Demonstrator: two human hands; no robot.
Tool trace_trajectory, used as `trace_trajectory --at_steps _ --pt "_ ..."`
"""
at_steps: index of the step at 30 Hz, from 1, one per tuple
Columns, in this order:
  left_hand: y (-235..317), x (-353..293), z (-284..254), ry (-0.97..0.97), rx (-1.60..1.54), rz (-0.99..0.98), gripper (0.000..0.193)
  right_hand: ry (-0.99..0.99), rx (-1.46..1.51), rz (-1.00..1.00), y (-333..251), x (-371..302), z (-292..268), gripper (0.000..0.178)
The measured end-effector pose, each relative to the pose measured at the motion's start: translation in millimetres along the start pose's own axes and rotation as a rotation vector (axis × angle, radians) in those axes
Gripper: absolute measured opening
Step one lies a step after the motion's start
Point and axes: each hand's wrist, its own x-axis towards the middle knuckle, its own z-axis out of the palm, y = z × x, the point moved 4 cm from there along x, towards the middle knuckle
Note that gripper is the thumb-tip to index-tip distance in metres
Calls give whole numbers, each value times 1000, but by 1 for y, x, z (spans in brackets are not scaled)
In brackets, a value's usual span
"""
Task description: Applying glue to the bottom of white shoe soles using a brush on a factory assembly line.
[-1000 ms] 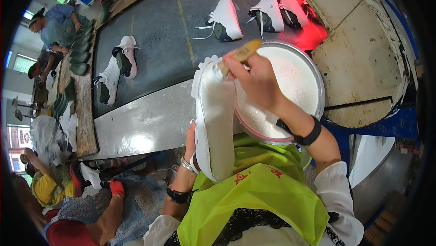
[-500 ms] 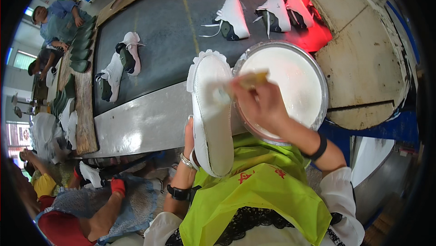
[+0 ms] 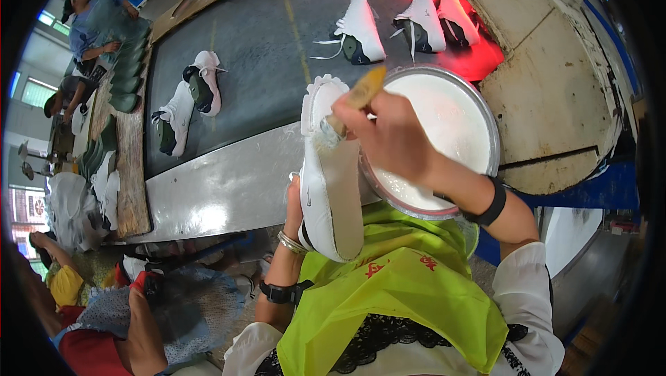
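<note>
My left hand [image 3: 294, 211] grips a white shoe upper [image 3: 334, 202] from its left side, holding it sole side up in front of me. Part of that hand is hidden behind the shoe. In my right hand [image 3: 397, 137] is a brush with a yellowish handle [image 3: 368, 87], its whitish bristles touching or just over the shoe's underside near the ruffled end. That hand is closed round the brush and partly covers the shoe. To the right, below my right forearm, sits a round metal basin [image 3: 494, 126] of white liquid [image 3: 451, 116].
A dark conveyor belt [image 3: 257, 50] carries several white-and-green shoe uppers, such as one upper [image 3: 359, 26] beside a red glow. A metal ledge [image 3: 208, 189] runs along its near edge. Green soles [image 3: 125, 84] line a wooden board at left. Co-workers stand along the left and far sides.
My right hand and the brush have shifted slightly left and up along the shoe, and the brush is tilted more upright. The shoe has turned a little, showing more of its left side.
</note>
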Motion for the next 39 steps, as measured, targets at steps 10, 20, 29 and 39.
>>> trace_trajectory --at_steps 10,20,29,39 --pt "-4 1 -3 173 -94 -68 46 123 -157 173 15 54 -29 35" --pt "-12 7 -3 178 -51 -133 53 187 -259 224 28 56 -48 37" --pt "-7 0 8 136 63 -126 51 -42 -60 284 0 11 -41 36" --pt "-7 3 10 94 86 -84 51 -20 -307 114 -6 30 -58 33"
